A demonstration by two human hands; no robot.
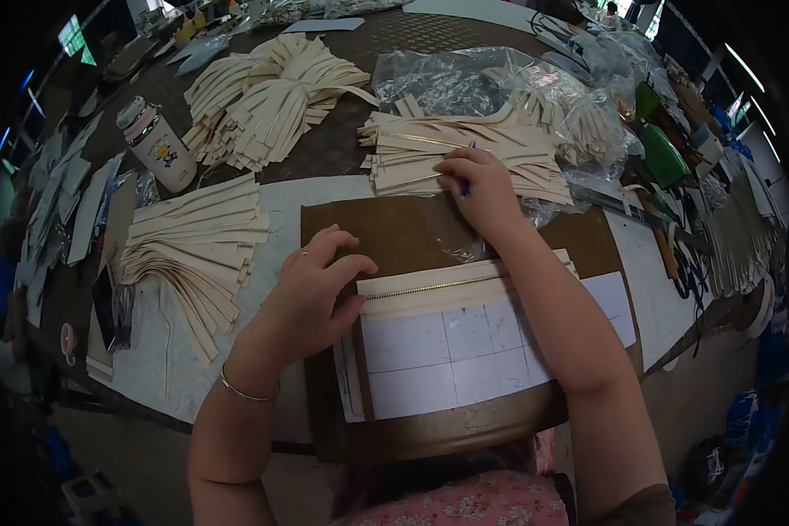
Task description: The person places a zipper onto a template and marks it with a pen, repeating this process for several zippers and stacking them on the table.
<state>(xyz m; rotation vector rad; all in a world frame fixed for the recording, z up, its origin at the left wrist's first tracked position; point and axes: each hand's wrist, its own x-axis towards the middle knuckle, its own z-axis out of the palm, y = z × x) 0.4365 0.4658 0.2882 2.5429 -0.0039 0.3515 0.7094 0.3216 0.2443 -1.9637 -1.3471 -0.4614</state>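
A cream zipper strip [447, 287] with metal teeth lies across the top of a white sheet with ruled lines [412, 364], on a brown board [359, 223]. My left hand [311, 294] is at the strip's left end, its fingers apart and curved. My right hand [478, 188] reaches over the board to a pile of cream zipper strips [526, 149]. Its fingers are bent around a thin blue-purple pen, whose ends show above and below them. The right forearm crosses over the right part of the strip on the board.
More zipper bundles lie at the back [272, 101] and left [197, 254]. A white bottle [159, 149] stands at the back left. Clear plastic bags [456, 79] lie behind the pile. A green object [664, 156], metal ruler and scissors are at right.
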